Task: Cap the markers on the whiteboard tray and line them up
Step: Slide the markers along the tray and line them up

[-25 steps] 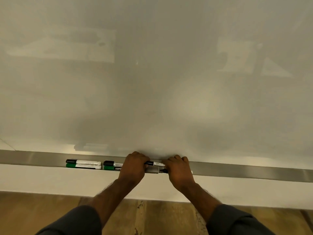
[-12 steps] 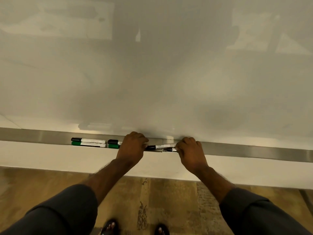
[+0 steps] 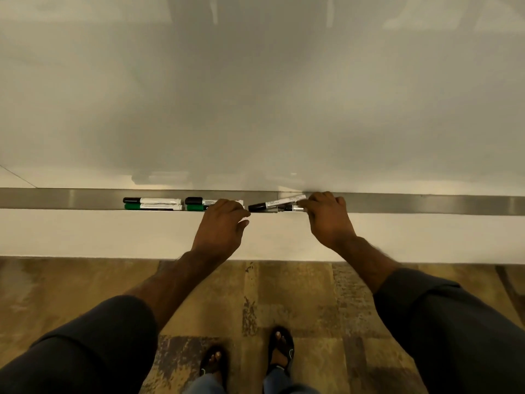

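Note:
A steel whiteboard tray point(image 3: 426, 204) runs across the view. At its left lie a black-capped marker point(image 3: 152, 200) and a green-capped marker point(image 3: 153, 207), side by side. A second black marker point(image 3: 199, 200) and green marker point(image 3: 195, 207) lie right of them, their right ends hidden under my left hand point(image 3: 221, 223). That hand rests on the tray's front edge, fingers loosely apart, its fingertips just left of a tilted black-capped marker point(image 3: 277, 202). My right hand point(image 3: 329, 218) pinches this marker's raised right end. Another marker point(image 3: 292, 208) lies in the tray under it.
The whiteboard point(image 3: 255, 95) fills the upper view, with a white wall strip point(image 3: 113, 234) below the tray. My sandalled feet point(image 3: 247, 359) stand on patterned brown floor. The tray stretches on bare to the right of my right hand.
My right hand has slid right and lifted the black marker's end, so it now lies tilted. My left hand has come off its cap end. The view has tipped downward.

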`<state>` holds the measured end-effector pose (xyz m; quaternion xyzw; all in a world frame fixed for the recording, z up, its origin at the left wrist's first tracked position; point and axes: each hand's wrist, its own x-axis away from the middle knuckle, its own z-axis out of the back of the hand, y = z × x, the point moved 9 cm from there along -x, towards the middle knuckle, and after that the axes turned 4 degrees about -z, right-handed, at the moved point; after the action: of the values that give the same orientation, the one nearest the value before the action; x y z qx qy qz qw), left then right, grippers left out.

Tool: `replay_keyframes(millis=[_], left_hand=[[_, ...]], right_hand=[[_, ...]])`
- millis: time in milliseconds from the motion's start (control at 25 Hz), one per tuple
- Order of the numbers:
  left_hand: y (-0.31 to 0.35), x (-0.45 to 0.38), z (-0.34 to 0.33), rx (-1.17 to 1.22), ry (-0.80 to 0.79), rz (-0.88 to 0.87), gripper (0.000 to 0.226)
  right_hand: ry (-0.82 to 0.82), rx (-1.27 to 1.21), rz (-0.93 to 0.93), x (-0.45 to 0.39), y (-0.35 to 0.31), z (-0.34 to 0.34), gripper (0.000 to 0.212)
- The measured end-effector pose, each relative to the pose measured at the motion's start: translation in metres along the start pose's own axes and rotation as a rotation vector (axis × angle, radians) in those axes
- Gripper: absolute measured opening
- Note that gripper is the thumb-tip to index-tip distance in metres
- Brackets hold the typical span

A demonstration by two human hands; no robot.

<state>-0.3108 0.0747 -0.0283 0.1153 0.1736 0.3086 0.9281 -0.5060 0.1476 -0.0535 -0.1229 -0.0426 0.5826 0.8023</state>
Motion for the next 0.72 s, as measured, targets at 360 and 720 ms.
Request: replay_keyframes(millis=[360, 720], left_hand=[[-0.021, 0.017, 0.018, 0.016, -0.044, -0.079, 0.020], [-0.043, 0.019, 0.028, 0.022, -0.048, -0.105, 0.024]], right_hand=[[-0.007, 0.046, -0.137, 0.005, -0.008, 0.002, 0.032], [-0.046, 0.095, -0.205, -0.003, -0.003, -0.002, 0.024]])
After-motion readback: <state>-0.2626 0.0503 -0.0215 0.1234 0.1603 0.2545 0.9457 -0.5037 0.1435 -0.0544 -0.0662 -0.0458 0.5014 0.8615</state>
